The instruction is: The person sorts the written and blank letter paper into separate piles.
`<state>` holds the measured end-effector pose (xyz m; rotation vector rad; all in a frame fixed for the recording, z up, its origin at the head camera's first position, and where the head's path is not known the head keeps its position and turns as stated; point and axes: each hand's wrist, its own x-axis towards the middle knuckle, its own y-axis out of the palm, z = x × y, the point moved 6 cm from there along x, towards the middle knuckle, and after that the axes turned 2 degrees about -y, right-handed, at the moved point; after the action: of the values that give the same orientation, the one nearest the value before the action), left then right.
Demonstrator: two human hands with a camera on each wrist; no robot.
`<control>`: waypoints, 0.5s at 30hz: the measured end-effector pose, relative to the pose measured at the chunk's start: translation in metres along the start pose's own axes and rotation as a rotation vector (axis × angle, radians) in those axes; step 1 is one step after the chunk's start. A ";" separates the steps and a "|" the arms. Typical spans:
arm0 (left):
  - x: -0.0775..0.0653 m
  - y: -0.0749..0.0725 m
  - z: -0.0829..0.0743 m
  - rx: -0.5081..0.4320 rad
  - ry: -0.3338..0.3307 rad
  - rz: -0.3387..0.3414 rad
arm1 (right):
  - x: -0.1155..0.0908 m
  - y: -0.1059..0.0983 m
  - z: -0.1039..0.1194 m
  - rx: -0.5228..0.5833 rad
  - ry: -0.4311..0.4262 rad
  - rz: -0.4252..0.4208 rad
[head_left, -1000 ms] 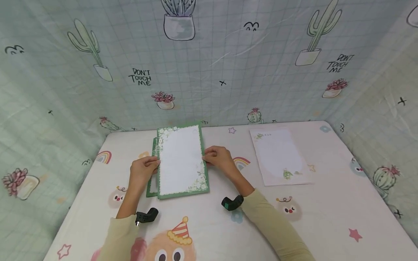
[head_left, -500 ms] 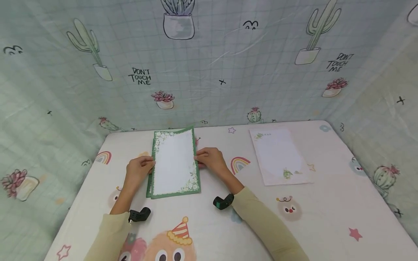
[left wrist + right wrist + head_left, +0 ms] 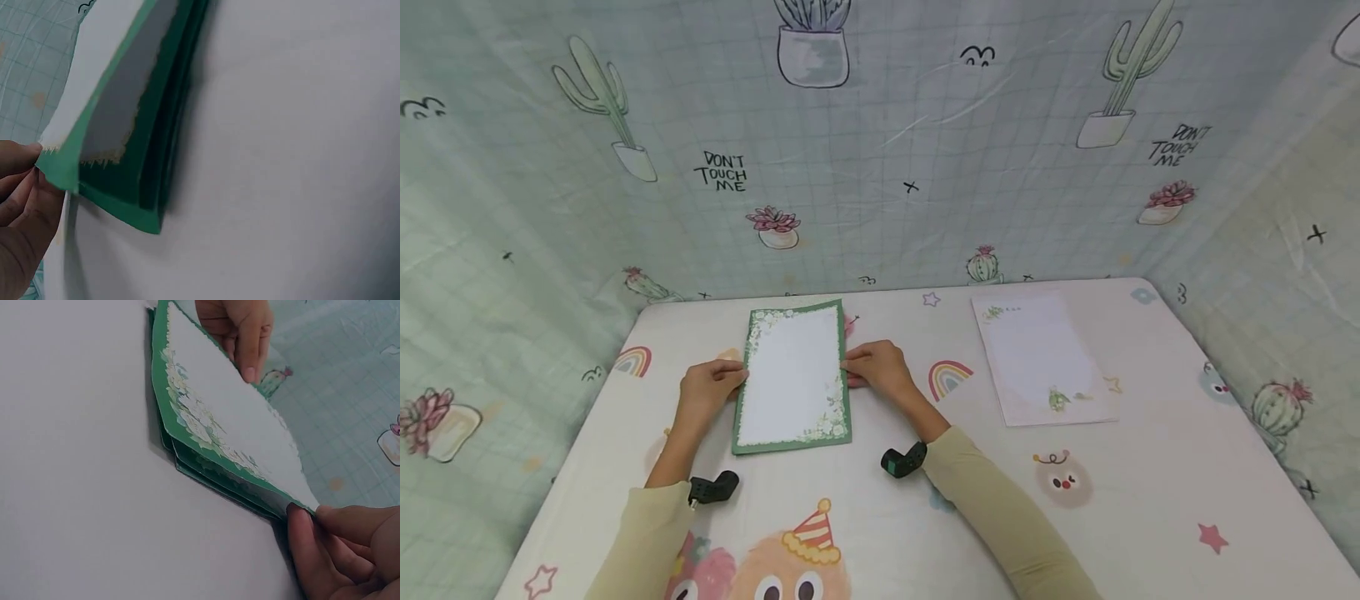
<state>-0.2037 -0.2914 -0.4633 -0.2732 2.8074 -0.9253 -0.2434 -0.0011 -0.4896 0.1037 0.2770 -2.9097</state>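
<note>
A white sheet of paper (image 3: pixel 790 375) with a green border and pale flowers printed round its edge lies over similar sheets (image 3: pixel 134 181) at the left of the table. My left hand (image 3: pixel 711 387) pinches its left edge, thumb on top and fingers underneath. On the opposite side my right hand (image 3: pixel 880 371) pinches the right edge between thumb and fingers. In the right wrist view the top sheet bows slightly, with gaps between it and the green-edged sheets below. From the head view the lower sheets are hidden under it.
To the right lies a pale pink and white sheet of paper (image 3: pixel 1037 362) with small green drawings. The table (image 3: pixel 1150 500) has a white cloth printed with cartoon figures. A cactus-print curtain (image 3: pixel 880 150) hangs behind and on both sides.
Both hands have moved left and slightly down with the top sheet. It now covers the green-bordered sheets that showed at its left. The pink sheet has stayed in place.
</note>
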 end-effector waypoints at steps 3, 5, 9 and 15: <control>0.001 0.002 0.004 -0.002 -0.007 0.009 | 0.002 0.002 -0.004 -0.008 0.007 0.006; 0.002 0.003 0.004 -0.005 0.000 0.005 | 0.003 0.002 -0.005 -0.013 0.006 0.002; 0.001 0.002 0.003 -0.004 0.022 -0.016 | 0.004 0.001 -0.007 -0.001 0.011 -0.012; 0.002 0.000 0.004 0.017 0.042 -0.038 | 0.005 0.002 -0.006 0.027 0.008 -0.002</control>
<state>-0.2049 -0.2940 -0.4667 -0.3098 2.8399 -0.9741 -0.2480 -0.0025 -0.4961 0.1195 0.2391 -2.9158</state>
